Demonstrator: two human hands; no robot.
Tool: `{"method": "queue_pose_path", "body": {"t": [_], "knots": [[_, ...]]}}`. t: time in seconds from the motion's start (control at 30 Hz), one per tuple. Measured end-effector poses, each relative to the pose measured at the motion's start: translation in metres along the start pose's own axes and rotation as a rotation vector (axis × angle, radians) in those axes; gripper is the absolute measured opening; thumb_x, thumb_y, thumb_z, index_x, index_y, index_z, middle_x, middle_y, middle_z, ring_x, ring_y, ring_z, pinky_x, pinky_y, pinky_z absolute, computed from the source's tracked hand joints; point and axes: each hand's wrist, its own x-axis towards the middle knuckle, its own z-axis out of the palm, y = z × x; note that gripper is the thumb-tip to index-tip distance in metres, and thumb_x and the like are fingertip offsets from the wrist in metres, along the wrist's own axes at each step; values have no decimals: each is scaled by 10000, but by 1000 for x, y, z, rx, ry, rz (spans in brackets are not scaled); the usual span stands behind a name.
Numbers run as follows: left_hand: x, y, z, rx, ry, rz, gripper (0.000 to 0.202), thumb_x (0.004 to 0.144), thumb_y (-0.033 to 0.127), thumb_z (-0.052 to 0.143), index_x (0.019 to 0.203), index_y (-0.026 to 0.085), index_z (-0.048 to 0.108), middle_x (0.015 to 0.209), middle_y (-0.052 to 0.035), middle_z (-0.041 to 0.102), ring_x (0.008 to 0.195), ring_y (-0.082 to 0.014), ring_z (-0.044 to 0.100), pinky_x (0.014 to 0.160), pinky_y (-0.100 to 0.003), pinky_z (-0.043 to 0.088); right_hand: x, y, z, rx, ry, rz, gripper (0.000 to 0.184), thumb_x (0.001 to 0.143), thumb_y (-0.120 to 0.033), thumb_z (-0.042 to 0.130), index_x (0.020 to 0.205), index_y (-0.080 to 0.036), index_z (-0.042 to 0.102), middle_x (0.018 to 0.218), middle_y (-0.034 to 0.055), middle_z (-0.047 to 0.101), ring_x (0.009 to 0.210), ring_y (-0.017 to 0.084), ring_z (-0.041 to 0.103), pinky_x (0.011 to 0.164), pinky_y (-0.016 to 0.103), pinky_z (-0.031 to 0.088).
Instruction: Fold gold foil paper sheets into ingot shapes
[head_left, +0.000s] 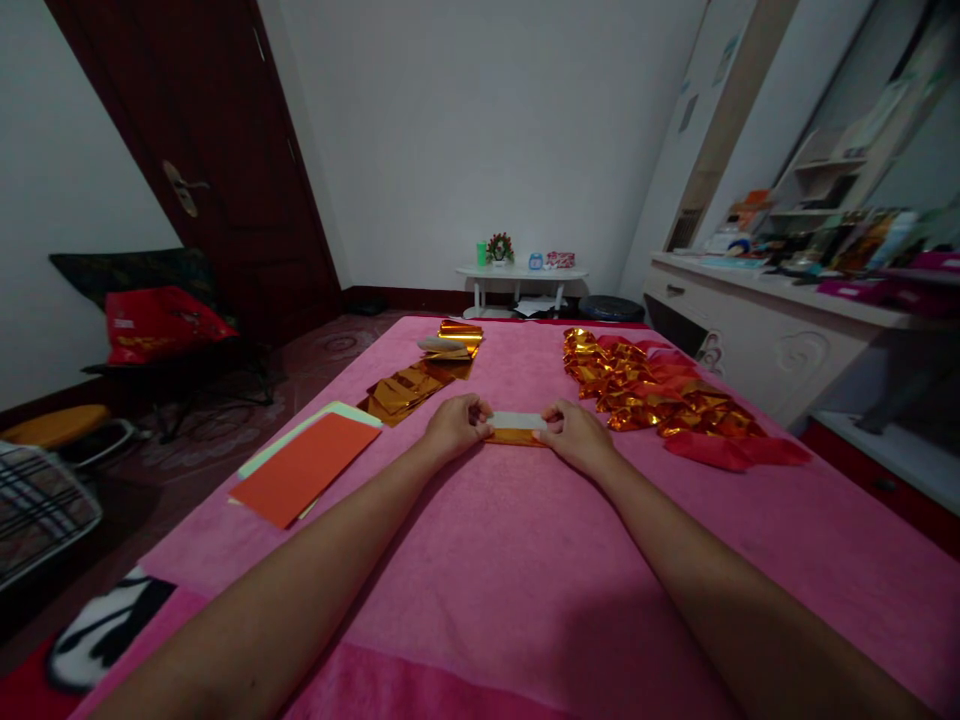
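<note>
On the pink blanket (495, 560) lies a small gold foil sheet (515, 429) with its white underside folded up. My left hand (456, 425) pinches its left end with closed fingers. My right hand (576, 435) pinches its right end the same way. Both hands rest on the blanket, with the sheet between them.
A heap of folded gold foil pieces (652, 390) lies on red paper at the right. Flat gold sheets (409, 388) and a foil stack (459, 338) lie ahead left. Orange and green cards (307, 465) sit at the left edge. A white dresser (757, 320) stands at right, a small white table (521, 275) by the far wall.
</note>
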Motion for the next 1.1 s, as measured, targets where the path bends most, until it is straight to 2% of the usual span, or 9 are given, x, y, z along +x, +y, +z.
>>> {"method": "queue_pose_path", "body": {"t": [0.07, 0.13, 0.23, 0.33, 0.47, 0.7, 0.9, 1.03, 1.1], "knots": [[-1, 3, -2, 100, 12, 29, 269, 608, 263, 709, 850, 156, 656, 735, -14, 627, 595, -115, 539, 542, -216, 379, 4, 1, 0, 9, -33, 12, 379, 605, -331, 733, 936, -183, 627, 907, 42, 647, 716, 140, 580, 597, 235, 393], [-1, 6, -3, 210, 10, 43, 348, 597, 376, 735, 859, 159, 664, 746, -25, 624, 614, -131, 532, 550, -229, 367, 8, 1, -2, 8, -83, -8, 418, 590, -365, 746, 952, -188, 635, 918, 47, 649, 732, 152, 582, 598, 240, 394], [0, 8, -4, 331, -9, 33, 461, 557, 533, 733, 829, 167, 665, 760, -36, 613, 639, -147, 520, 558, -238, 339, 15, 0, -5, 30, -142, -44, 321, 565, -354, 765, 826, -200, 659, 820, 24, 658, 684, 152, 570, 569, 233, 378], [0, 10, -4, 353, -17, 36, 469, 556, 586, 707, 765, 169, 654, 754, -33, 596, 639, -146, 501, 551, -240, 306, 17, -3, -6, 53, -176, -18, 224, 550, -330, 770, 674, -193, 643, 663, -6, 634, 606, 139, 542, 528, 222, 350], [-1, 11, -3, 313, -19, -5, 466, 562, 602, 688, 694, 161, 619, 677, -1, 547, 599, -121, 447, 532, -234, 267, 10, -3, -2, 84, -163, 21, 191, 588, -341, 734, 619, -183, 631, 557, -35, 583, 554, 116, 519, 506, 207, 320], [-3, 2, 0, 176, -77, 5, 418, 560, 542, 711, 673, 155, 600, 594, 46, 486, 545, -91, 395, 497, -226, 232, 0, 2, 6, 165, -20, -24, 173, 632, -340, 690, 642, -188, 608, 583, -34, 582, 547, 113, 504, 505, 207, 319], [-4, 0, 0, 131, -78, 56, 375, 539, 468, 737, 689, 151, 604, 601, 49, 497, 557, -93, 408, 498, -212, 250, 0, -5, 3, 145, -50, -27, 257, 603, -318, 721, 814, -193, 642, 675, -18, 628, 573, 119, 522, 500, 209, 306], [-7, 6, -2, 73, -73, 47, 326, 534, 405, 745, 693, 147, 625, 604, 39, 524, 566, -102, 426, 503, -207, 274, -2, -12, -4, -4, -106, -21, 243, 570, -369, 745, 701, -194, 639, 619, -22, 603, 548, 121, 506, 470, 219, 260], [-9, 9, -2, 30, -71, 47, 308, 534, 376, 748, 710, 145, 644, 604, 33, 544, 570, -109, 443, 509, -208, 292, -2, -11, -4, 10, -140, -12, 213, 581, -366, 738, 629, -188, 631, 563, -26, 575, 525, 119, 494, 461, 220, 249]]}}
